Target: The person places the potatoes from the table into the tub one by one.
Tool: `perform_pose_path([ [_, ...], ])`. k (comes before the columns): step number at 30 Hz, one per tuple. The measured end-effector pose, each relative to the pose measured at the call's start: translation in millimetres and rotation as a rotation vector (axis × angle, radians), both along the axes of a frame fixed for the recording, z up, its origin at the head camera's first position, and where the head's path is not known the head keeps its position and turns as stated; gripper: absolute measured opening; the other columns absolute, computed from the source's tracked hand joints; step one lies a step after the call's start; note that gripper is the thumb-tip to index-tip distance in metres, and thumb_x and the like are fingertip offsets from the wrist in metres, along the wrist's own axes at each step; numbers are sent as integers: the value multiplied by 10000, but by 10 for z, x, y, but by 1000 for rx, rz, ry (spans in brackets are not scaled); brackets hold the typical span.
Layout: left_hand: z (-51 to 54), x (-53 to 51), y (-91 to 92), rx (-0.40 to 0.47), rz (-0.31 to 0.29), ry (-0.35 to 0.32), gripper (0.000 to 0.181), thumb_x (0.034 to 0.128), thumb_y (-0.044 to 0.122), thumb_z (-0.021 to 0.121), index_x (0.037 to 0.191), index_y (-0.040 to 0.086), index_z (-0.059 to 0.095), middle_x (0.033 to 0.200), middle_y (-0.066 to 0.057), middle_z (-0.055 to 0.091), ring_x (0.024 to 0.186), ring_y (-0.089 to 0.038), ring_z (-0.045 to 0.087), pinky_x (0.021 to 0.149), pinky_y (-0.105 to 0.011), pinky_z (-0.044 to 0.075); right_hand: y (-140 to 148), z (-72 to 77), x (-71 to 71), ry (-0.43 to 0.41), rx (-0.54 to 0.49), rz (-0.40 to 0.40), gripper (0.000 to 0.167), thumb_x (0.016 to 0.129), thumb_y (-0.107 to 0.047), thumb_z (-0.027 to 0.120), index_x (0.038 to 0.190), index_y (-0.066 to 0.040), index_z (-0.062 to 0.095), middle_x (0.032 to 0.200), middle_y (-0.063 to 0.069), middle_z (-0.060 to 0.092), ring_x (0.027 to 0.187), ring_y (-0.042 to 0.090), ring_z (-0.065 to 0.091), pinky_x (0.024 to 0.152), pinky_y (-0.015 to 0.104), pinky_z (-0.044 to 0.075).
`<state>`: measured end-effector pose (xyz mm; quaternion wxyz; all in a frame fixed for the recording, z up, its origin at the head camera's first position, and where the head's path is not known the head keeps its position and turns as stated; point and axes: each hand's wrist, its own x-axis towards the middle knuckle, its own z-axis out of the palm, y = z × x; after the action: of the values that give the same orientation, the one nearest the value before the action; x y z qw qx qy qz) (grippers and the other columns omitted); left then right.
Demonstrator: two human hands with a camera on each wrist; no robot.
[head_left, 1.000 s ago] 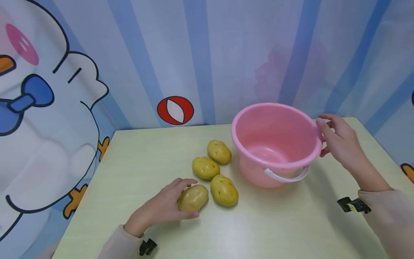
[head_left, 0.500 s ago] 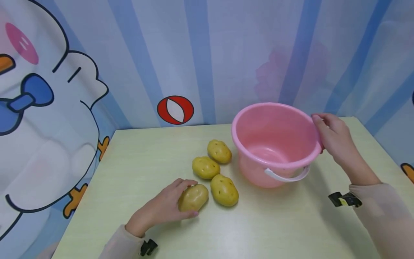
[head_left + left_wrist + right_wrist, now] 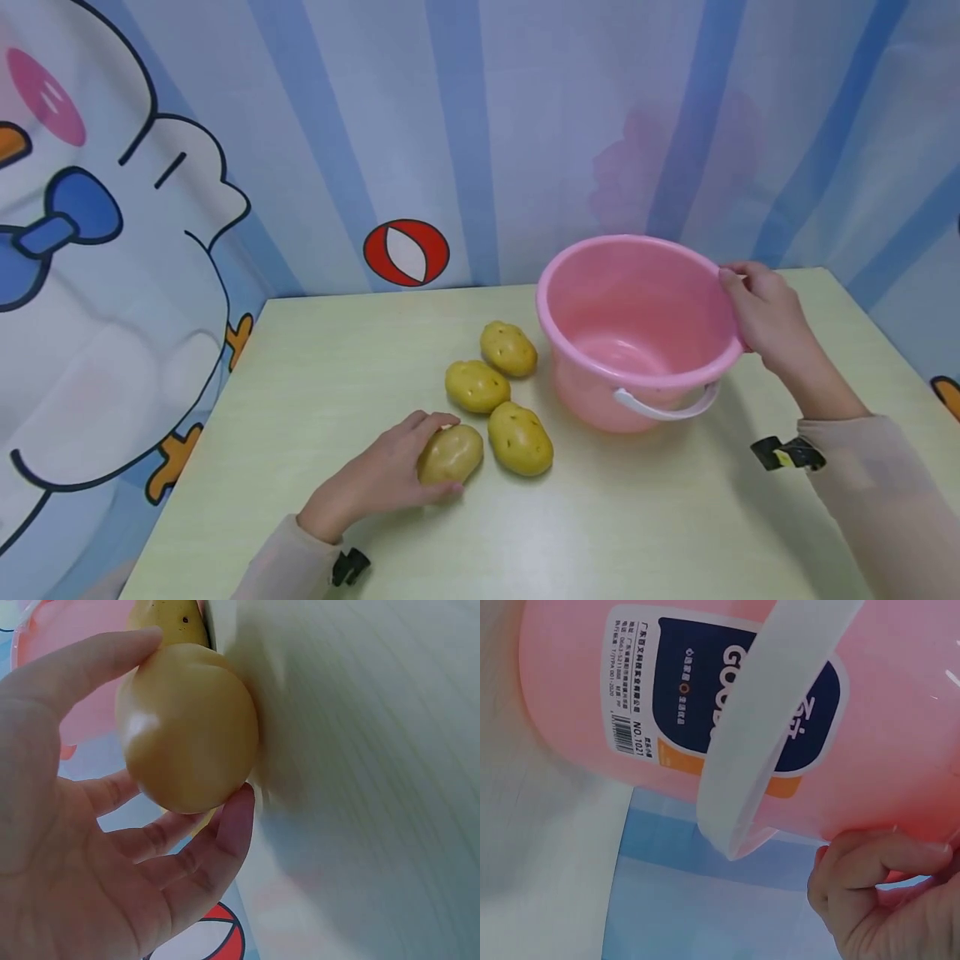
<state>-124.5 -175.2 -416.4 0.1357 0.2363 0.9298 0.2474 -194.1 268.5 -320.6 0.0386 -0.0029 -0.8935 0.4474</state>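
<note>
My left hand (image 3: 389, 469) holds a smooth, pale yellow potato (image 3: 452, 455) at the table's front middle. In the left wrist view, the thumb touches one side of that potato (image 3: 191, 727) and the fingers curl against the other. Three dimpled yellow potatoes lie just beyond: a near one (image 3: 521, 439), a middle one (image 3: 477, 387) and a far one (image 3: 508, 349). To their right stands a pink bucket (image 3: 600, 397) with nothing inside. My right hand (image 3: 772, 318) grips its right rim. The right wrist view shows the bucket's label (image 3: 634, 682) and curled fingers at the rim.
The bucket's white handle (image 3: 663, 412) hangs down at its front. A pale wooden table (image 3: 360, 350) carries everything. Behind it rises a blue-striped backdrop (image 3: 525, 150) with a cartoon figure on the left.
My right hand has moved left onto the bucket's rim and taken hold of it. My left thumb and fingers have closed in on the pale potato. The bucket and potatoes have stayed in place.
</note>
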Motion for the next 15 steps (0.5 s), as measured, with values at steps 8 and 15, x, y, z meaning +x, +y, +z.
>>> perform_pose_path([
  [8,-52,-17,-17,-5,15,-3,679,832,492,764,1391,247,467,1224,-33,526,964,-158,541,794,-401,492,-28,-29,-11,17,-14,19,584,1087,-332,275,1492,88,274,1073,270,486,637,148,592,505,319,520],
  [15,7,-20,-40,0,29,3,669,827,471,774,1379,252,465,1216,-27,525,947,-152,541,780,-377,493,-43,-44,-20,46,41,20,556,1093,-306,254,1462,106,311,1002,254,491,625,157,571,511,301,499],
])
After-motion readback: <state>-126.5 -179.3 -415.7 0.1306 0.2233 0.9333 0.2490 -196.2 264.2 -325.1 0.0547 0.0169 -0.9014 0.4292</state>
